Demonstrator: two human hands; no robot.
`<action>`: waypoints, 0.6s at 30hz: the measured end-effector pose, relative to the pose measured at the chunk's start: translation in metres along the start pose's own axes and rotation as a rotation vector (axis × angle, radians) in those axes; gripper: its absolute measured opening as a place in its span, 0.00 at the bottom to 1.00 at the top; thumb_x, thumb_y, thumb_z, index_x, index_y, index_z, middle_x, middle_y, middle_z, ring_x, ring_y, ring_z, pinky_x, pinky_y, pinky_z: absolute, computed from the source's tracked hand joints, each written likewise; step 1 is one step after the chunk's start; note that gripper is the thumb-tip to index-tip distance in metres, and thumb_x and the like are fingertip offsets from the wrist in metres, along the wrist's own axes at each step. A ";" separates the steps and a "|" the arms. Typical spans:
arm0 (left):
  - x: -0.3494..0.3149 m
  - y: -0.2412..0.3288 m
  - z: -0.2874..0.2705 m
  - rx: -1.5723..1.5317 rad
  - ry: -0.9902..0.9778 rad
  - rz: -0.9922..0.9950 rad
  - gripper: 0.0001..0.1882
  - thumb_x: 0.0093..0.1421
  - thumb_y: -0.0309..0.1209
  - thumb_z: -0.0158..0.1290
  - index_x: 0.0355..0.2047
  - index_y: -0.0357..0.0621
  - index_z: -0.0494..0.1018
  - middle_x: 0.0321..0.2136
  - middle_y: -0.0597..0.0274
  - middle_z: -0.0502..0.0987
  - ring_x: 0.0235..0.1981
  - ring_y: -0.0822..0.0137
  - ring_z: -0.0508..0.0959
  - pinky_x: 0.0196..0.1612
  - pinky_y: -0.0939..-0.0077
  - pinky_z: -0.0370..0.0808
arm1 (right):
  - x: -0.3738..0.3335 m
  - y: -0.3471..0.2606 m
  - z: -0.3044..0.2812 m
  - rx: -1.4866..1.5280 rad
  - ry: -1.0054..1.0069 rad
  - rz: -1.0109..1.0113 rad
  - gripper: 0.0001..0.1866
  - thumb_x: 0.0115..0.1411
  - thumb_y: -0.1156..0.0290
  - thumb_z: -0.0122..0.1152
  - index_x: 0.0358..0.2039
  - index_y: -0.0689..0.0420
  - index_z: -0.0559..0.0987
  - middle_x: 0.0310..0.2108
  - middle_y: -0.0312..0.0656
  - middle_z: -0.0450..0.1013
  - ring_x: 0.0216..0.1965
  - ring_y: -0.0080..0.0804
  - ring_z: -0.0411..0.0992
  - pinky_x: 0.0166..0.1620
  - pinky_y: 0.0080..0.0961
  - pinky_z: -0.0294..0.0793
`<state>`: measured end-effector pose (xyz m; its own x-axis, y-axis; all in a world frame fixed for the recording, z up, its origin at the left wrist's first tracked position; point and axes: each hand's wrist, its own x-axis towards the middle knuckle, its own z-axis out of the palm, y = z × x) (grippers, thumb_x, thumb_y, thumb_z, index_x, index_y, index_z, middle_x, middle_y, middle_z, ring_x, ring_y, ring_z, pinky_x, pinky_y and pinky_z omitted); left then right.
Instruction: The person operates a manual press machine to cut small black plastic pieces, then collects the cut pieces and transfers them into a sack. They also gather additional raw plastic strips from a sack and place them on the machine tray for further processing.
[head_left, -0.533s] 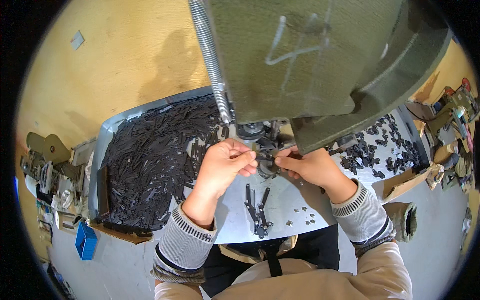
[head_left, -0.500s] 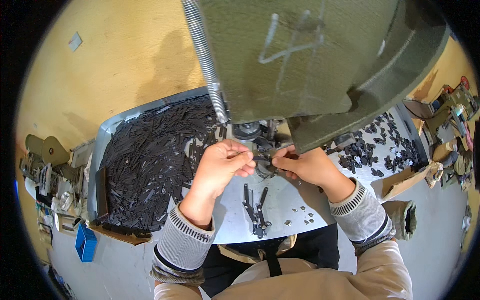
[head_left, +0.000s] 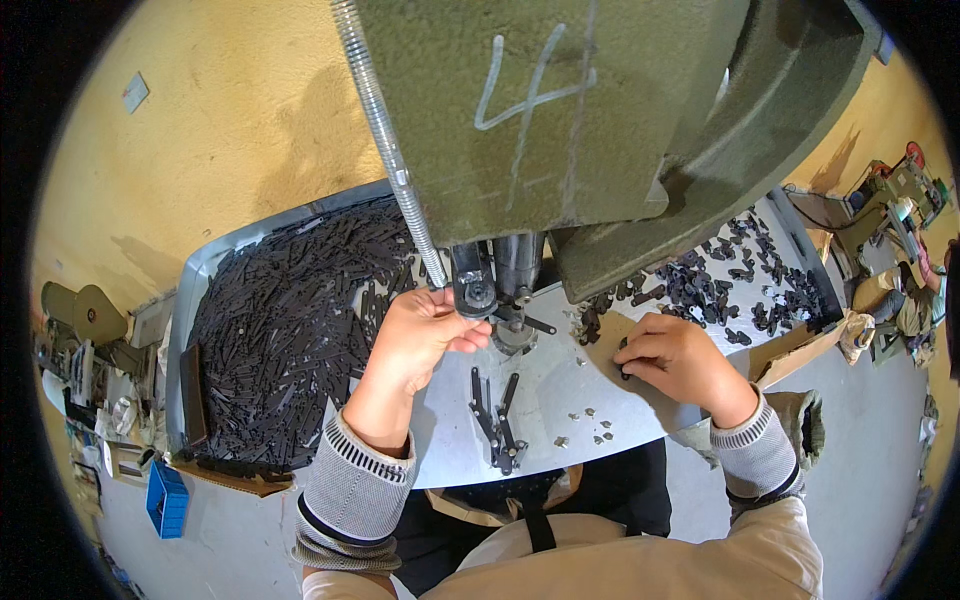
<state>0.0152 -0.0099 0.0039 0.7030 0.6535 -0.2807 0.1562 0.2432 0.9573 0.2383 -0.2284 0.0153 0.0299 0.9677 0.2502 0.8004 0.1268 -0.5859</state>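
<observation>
My left hand (head_left: 425, 335) is closed in a pinch just left of the press ram (head_left: 517, 265). It holds the left end of a flat black metal strip (head_left: 541, 326), whose other end sticks out to the right under the tooling; the middle is hidden by the tool. To the right, over the table, my right hand (head_left: 680, 360) is closed with a small dark metal piece (head_left: 623, 360) at its fingertips. Between me and the press lie a few black strips joined in a V shape (head_left: 496, 425). Several small shiny metal bits (head_left: 602, 428) are scattered to their right.
The big green press body (head_left: 530, 130) fills the upper middle, with a coil spring (head_left: 385, 130) on its left. A large heap of black strips (head_left: 290, 330) covers the table's left part. Small black parts (head_left: 700, 280) lie at the right, beside a cardboard edge (head_left: 785, 355).
My right hand has moved away from the press to the right and now has a small dark piece. The ram has come down. My left hand stays beside the tooling.
</observation>
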 end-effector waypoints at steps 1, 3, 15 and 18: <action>0.000 0.000 0.000 -0.029 -0.039 0.027 0.07 0.58 0.25 0.55 0.34 0.33 0.73 0.26 0.54 0.78 0.24 0.68 0.79 0.28 0.81 0.76 | -0.001 0.001 0.002 -0.009 0.008 0.009 0.07 0.46 0.78 0.65 0.28 0.58 0.80 0.28 0.42 0.73 0.29 0.39 0.73 0.33 0.28 0.73; -0.001 0.001 -0.002 -0.081 -0.049 0.057 0.07 0.58 0.26 0.55 0.34 0.33 0.73 0.26 0.55 0.78 0.24 0.69 0.79 0.28 0.81 0.76 | 0.000 0.000 0.004 -0.103 0.079 -0.054 0.07 0.47 0.78 0.64 0.29 0.59 0.79 0.28 0.43 0.73 0.29 0.38 0.73 0.32 0.28 0.73; -0.007 0.011 -0.014 -0.197 0.134 0.321 0.05 0.56 0.23 0.49 0.34 0.39 0.71 0.23 0.71 0.71 0.22 0.81 0.69 0.25 0.89 0.63 | 0.073 -0.027 0.053 0.123 0.320 0.024 0.07 0.52 0.72 0.65 0.33 0.56 0.80 0.25 0.44 0.76 0.24 0.37 0.75 0.28 0.27 0.73; -0.007 0.011 -0.014 -0.180 0.180 0.326 0.05 0.56 0.23 0.49 0.34 0.39 0.71 0.22 0.71 0.71 0.22 0.81 0.69 0.24 0.89 0.63 | 0.080 -0.027 0.058 0.060 0.358 -0.124 0.06 0.50 0.72 0.65 0.31 0.56 0.81 0.25 0.44 0.75 0.24 0.40 0.74 0.28 0.29 0.73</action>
<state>0.0025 -0.0013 0.0155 0.5606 0.8280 0.0119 -0.1897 0.1144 0.9752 0.1842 -0.1419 0.0064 0.1505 0.8081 0.5694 0.7750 0.2612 -0.5755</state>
